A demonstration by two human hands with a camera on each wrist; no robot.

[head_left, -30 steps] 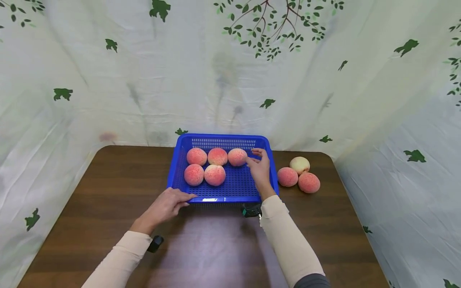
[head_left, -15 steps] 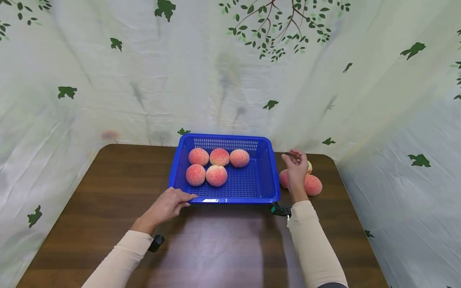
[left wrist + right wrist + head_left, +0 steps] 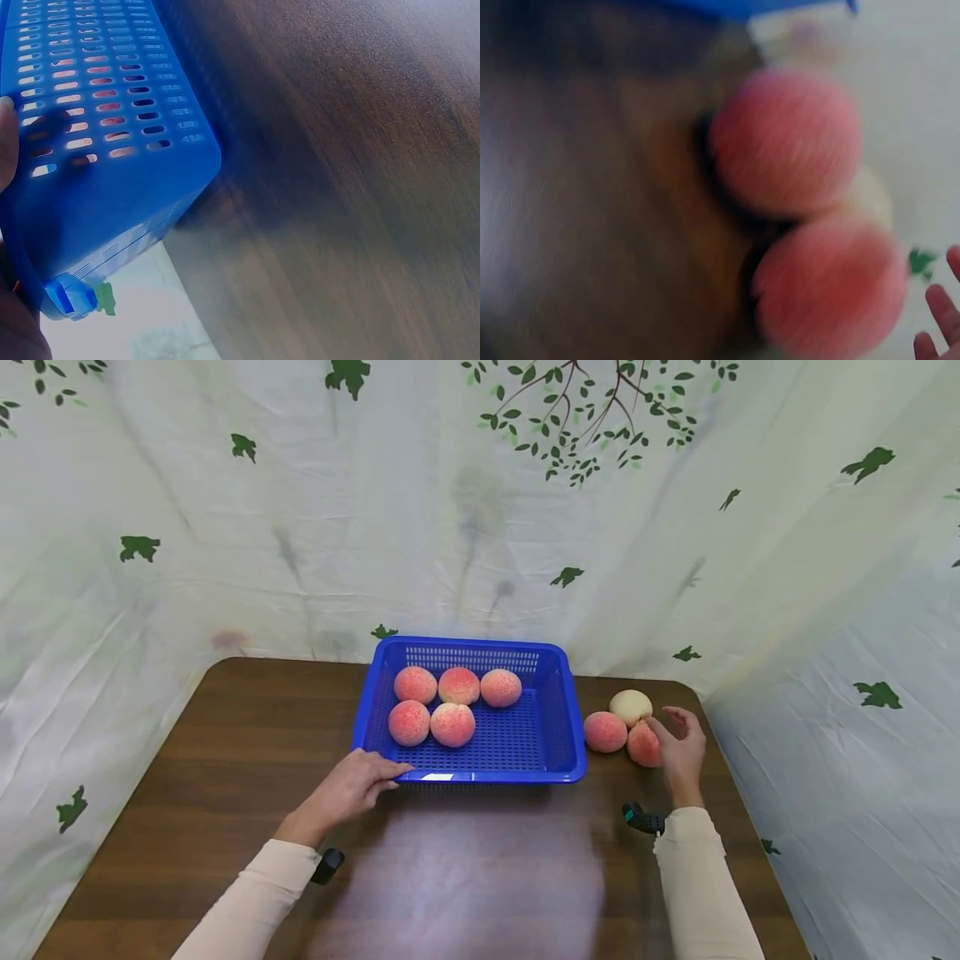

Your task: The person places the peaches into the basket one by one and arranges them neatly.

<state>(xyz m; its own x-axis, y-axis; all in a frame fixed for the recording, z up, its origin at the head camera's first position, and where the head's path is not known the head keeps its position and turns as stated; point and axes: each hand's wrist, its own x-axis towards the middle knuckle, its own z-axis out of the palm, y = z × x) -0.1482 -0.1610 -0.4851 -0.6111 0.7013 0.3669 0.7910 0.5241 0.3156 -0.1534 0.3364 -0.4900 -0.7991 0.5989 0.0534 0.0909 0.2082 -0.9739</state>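
A blue plastic basket (image 3: 525,727) with slotted walls stands on the table, with several pinkish-red peaches in it, such as the front one (image 3: 452,725). My left hand (image 3: 351,787) grips the rim at its front left corner; the left wrist view shows the slotted wall (image 3: 135,172) close up. To the right of the basket, two red peaches and a pale one (image 3: 631,707) lie grouped together. My right hand (image 3: 681,752) is at the right side of the nearer red peach (image 3: 643,745), partly covering it. Spread fingers (image 3: 945,311) show beside that peach in the right wrist view, holding nothing.
The basket and loose peaches rest on a dark brown wooden table (image 3: 480,877) with rounded back corners. A pale sheet (image 3: 300,527) with leaf prints hangs behind it and down the right side. Dark wrist devices (image 3: 327,866) sit on both wrists.
My right hand has left the peach in the basket's back row and moved right, past the loose peaches, to the outer one. The left hand stays on the rim.
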